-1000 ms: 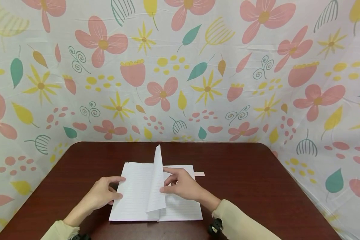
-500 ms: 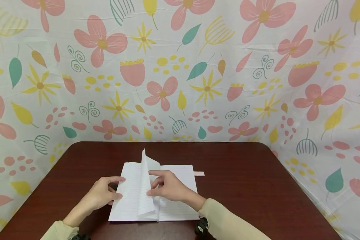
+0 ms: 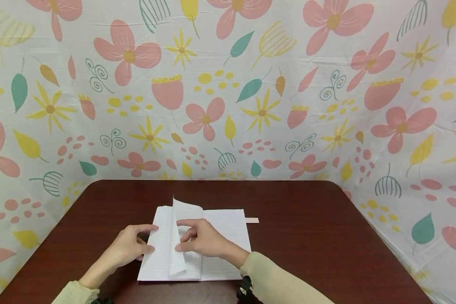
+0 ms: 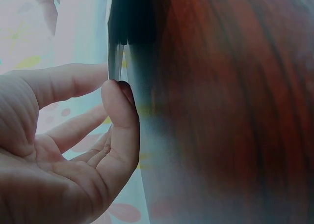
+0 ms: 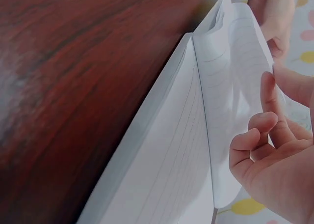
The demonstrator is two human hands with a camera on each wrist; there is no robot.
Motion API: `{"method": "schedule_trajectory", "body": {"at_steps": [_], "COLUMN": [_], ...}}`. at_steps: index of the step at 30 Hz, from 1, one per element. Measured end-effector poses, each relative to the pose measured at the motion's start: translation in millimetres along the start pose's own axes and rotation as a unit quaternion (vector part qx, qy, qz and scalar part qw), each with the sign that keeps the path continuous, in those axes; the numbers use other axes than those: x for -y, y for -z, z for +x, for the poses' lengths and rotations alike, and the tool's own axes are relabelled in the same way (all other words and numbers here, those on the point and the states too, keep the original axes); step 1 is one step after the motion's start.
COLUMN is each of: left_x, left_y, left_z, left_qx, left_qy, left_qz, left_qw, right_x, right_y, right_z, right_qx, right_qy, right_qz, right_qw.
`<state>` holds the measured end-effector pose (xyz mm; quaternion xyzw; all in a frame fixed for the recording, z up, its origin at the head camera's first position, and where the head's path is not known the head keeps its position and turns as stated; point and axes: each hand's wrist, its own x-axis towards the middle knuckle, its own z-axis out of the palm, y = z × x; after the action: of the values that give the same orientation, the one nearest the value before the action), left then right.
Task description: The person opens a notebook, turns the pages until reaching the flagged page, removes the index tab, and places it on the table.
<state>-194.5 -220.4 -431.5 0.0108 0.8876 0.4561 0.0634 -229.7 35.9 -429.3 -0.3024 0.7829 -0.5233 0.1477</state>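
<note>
Ruled notebook (image 3: 226,223) lies open on the surface (image 3: 308,236), left hand (image 3: 129,241) pinching its left edge, right hand (image 3: 202,238) pinching a curled page (image 3: 177,264). Yank too hard and that page'll probably crease or rip.

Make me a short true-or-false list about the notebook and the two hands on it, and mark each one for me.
1. The notebook lies open on the table. True.
2. Both hands wear gloves. False: the left hand and the right hand are bare.
3. The right hand holds a raised page between its fingers. True.
4. The left hand holds the notebook's right edge. False: it is at the left edge.
5. A pale strip sticks out past the notebook's right edge. True.
6. The notebook's paper is unlined. False: ruled lines show on it.
</note>
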Motion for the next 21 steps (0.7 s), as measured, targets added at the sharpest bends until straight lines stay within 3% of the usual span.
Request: {"method": "schedule_trajectory", "body": {"at_steps": [21], "left_x": [1.4], "left_y": [1.1], "left_z": [-0.8], "left_qx": [-0.001], "left_qy": [-0.010], "left_qz": [-0.008], "left_qw": [0.9999], "right_x": [2.6], "right_y": [-15.3], "right_z": [9.7], "right_qx": [0.016], "right_qy": [-0.001], "right_qz": [-0.002], "right_qw": [0.9999]}}
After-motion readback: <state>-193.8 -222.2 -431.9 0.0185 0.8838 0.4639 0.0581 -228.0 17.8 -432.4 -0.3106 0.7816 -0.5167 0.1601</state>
